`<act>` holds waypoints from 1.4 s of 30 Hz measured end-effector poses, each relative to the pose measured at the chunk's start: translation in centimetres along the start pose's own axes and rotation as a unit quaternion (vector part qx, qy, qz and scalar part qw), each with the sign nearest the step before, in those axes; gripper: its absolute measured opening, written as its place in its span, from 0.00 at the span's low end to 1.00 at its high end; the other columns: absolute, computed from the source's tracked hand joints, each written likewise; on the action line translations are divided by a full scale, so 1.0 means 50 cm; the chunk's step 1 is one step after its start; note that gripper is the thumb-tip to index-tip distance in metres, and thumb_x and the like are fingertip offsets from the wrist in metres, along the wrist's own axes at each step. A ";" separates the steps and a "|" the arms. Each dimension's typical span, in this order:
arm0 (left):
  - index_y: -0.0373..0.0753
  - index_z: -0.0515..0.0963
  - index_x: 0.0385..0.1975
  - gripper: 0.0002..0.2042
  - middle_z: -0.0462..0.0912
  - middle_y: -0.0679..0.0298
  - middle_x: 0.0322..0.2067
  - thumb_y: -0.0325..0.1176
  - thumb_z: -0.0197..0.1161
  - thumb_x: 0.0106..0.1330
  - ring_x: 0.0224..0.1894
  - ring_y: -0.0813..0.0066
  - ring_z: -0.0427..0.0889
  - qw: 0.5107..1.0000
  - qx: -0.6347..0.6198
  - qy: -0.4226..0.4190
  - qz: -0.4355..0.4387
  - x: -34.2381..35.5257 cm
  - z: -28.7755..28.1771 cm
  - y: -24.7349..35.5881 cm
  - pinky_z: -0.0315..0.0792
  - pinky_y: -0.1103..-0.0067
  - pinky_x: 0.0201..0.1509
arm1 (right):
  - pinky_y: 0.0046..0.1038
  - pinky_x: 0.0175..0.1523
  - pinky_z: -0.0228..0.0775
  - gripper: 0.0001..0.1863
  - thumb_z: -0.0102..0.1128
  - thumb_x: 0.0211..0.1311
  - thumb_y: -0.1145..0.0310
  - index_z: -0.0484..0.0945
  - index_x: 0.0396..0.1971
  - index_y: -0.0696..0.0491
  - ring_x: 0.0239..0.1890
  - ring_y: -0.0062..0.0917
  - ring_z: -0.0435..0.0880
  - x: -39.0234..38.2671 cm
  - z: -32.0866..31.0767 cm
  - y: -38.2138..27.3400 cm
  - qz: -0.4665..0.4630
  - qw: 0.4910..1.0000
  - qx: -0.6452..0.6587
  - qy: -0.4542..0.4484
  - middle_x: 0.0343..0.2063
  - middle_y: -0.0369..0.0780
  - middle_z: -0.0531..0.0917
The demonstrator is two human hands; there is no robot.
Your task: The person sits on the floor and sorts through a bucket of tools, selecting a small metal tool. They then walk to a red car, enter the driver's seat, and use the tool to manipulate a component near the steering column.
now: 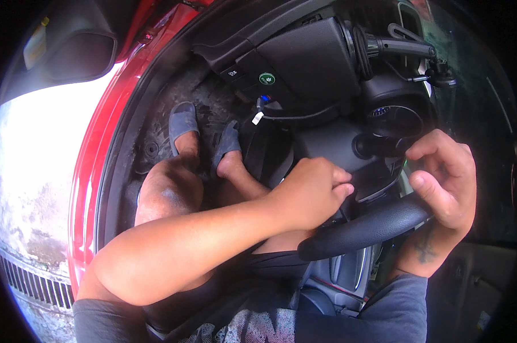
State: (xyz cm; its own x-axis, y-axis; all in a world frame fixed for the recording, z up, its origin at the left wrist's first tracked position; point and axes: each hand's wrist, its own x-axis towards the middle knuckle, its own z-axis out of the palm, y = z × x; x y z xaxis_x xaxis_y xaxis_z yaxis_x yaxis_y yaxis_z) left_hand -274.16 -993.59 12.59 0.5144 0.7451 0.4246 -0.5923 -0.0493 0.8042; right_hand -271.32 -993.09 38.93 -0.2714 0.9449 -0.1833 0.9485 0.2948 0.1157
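Note:
My left hand (313, 191) reaches across from the left, its fingers curled and thumb pressed against them. What it holds, if anything, cannot be made out. My right hand (450, 183) is raised at the right, thumb and curved forefinger apart, with nothing visible between them. Below the two hands runs a black leather-textured curved bar (370, 228), resembling part of a steering wheel rim. Its upper end passes beside my right thumb and is partly hidden there. The left hand is above its lower end, and whether they touch is unclear.
Dark dashboard panels (310, 63) rise ahead, with a round air vent (387, 111) and a jointed black mount (404, 47). A cable with a white tag (257, 118) hangs over the footwell. The red door sill (93, 171) runs along the left. Grey slides (184, 118) are on my feet.

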 end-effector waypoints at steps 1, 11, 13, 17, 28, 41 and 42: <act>0.23 0.80 0.53 0.21 0.88 0.47 0.35 0.36 0.66 0.70 0.37 0.58 0.88 0.997 -0.031 -0.019 -0.066 0.001 -0.006 0.006 0.79 0.69 0.46 | 0.25 0.25 0.43 0.23 0.76 0.49 0.52 0.83 0.32 0.58 0.15 0.13 0.55 -0.004 0.001 -0.001 0.005 1.000 0.002 0.005 0.14 0.30 0.63; 0.37 0.85 0.34 0.05 0.84 0.61 0.30 0.29 0.67 0.61 0.36 0.60 0.84 0.941 0.281 -0.003 0.187 0.011 -0.028 0.000 0.80 0.73 0.43 | 0.25 0.25 0.44 0.25 0.76 0.47 0.50 0.83 0.31 0.58 0.15 0.13 0.56 0.000 0.008 -0.001 0.003 1.000 0.006 0.020 0.14 0.30 0.64; 0.38 0.85 0.34 0.07 0.82 0.61 0.28 0.29 0.65 0.58 0.36 0.59 0.83 0.882 0.375 0.022 0.284 0.014 -0.030 0.011 0.80 0.72 0.43 | 0.25 0.25 0.44 0.24 0.76 0.48 0.51 0.83 0.31 0.58 0.15 0.13 0.56 -0.004 0.005 -0.006 0.012 1.000 0.002 0.017 0.14 0.30 0.65; 0.37 0.88 0.38 0.11 0.82 0.59 0.29 0.29 0.65 0.57 0.37 0.59 0.84 0.905 0.341 0.066 0.246 0.010 -0.028 0.012 0.80 0.71 0.43 | 0.25 0.25 0.44 0.22 0.75 0.49 0.53 0.82 0.31 0.58 0.15 0.13 0.56 0.000 0.003 -0.005 0.002 1.000 0.011 0.007 0.15 0.30 0.66; 0.31 0.87 0.43 0.10 0.88 0.57 0.32 0.29 0.71 0.67 0.35 0.74 0.87 0.988 -0.119 0.070 -0.075 0.022 0.009 -0.031 0.80 0.78 0.40 | 0.24 0.25 0.45 0.19 0.75 0.47 0.58 0.82 0.30 0.59 0.15 0.14 0.58 0.001 0.006 -0.009 -0.013 1.000 -0.001 0.022 0.16 0.32 0.69; 0.42 0.86 0.38 0.12 0.77 0.68 0.32 0.34 0.65 0.53 0.38 0.70 0.81 0.862 0.364 0.033 0.351 0.023 -0.026 0.003 0.80 0.74 0.39 | 0.24 0.24 0.45 0.15 0.73 0.47 0.63 0.82 0.29 0.59 0.15 0.14 0.58 -0.004 0.005 -0.008 -0.020 0.999 -0.016 0.019 0.17 0.33 0.71; 0.42 0.86 0.37 0.14 0.76 0.68 0.32 0.35 0.64 0.51 0.39 0.69 0.80 0.856 0.366 0.051 0.363 0.022 -0.028 0.000 0.80 0.73 0.39 | 0.24 0.24 0.44 0.15 0.73 0.47 0.64 0.82 0.30 0.58 0.15 0.14 0.58 -0.003 0.005 -0.010 -0.018 1.000 -0.014 0.017 0.16 0.33 0.70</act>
State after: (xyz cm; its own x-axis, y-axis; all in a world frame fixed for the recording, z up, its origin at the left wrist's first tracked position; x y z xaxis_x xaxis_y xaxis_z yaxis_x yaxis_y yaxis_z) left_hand -274.44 -991.86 12.46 0.0965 0.3943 0.9139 -0.1671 -0.8988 0.4054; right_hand -271.73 -993.41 38.66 -0.3106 0.9378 -0.1551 0.9332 0.3319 0.1378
